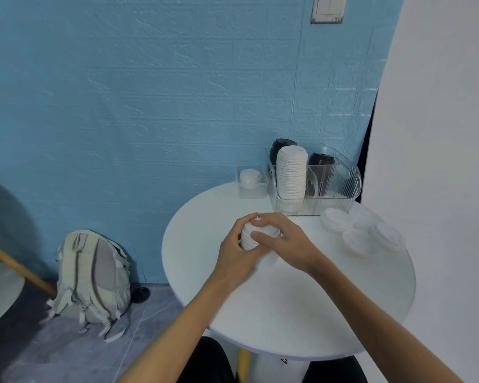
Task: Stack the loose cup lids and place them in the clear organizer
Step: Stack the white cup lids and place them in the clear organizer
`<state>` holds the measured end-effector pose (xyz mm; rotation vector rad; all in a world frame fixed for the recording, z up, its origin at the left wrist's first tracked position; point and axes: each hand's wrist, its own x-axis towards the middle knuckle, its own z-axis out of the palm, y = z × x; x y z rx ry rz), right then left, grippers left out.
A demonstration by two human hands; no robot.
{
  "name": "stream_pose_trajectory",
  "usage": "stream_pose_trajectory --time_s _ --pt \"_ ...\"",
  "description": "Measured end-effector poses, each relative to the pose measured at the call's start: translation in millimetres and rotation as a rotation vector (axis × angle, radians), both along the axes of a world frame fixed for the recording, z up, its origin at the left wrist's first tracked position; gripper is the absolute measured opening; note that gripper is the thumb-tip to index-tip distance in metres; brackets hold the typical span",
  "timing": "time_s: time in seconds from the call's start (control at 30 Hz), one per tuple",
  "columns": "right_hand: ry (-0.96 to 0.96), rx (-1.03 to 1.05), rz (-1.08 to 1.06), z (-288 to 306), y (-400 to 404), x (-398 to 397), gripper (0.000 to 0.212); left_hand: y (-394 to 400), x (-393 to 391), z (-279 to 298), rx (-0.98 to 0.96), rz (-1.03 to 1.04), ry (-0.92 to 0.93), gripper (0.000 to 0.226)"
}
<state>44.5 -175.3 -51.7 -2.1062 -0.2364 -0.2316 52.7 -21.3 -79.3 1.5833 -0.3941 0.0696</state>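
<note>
A short stack of white cup lids (pixel 250 239) stands near the middle of the round white table (pixel 274 305). My left hand (pixel 237 252) grips it from the left and below. My right hand (pixel 285 241) curls over its top and right side. Several loose white lids (pixel 361 230) lie spread at the table's right edge. At the back stands the clear organizer (pixel 343 186), holding a tall stack of white lids (pixel 291 175) and black lids (pixel 320 160) in its compartments.
A small clear box (pixel 252 182) with a white lid inside sits left of the organizer against the blue wall. A pale backpack (pixel 93 280) leans on the floor to the left. A white wall borders the table on the right.
</note>
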Motion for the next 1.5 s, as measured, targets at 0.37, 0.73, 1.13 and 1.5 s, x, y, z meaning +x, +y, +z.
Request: stream_pose_trajectory --time_s 0.37,0.73,1.13,1.5 --pt "-0.030 -0.002 0.084 -8 -3 -8 0.024 1 5 -8 0.025 -0.005 0.009 0.056" --pt "0.149 -0.196 -0.059 -9 -54 30 0.059 0 9 -10 -0.002 -0.011 0.053 0.063" --pt "0.190 -0.262 -0.014 -31 -55 38 0.058 0 9 -10 -0.007 -0.002 0.018 0.062" --pt "-0.079 0.164 0.002 25 -36 18 0.043 0 10 -8 -0.048 -0.032 0.064 0.069"
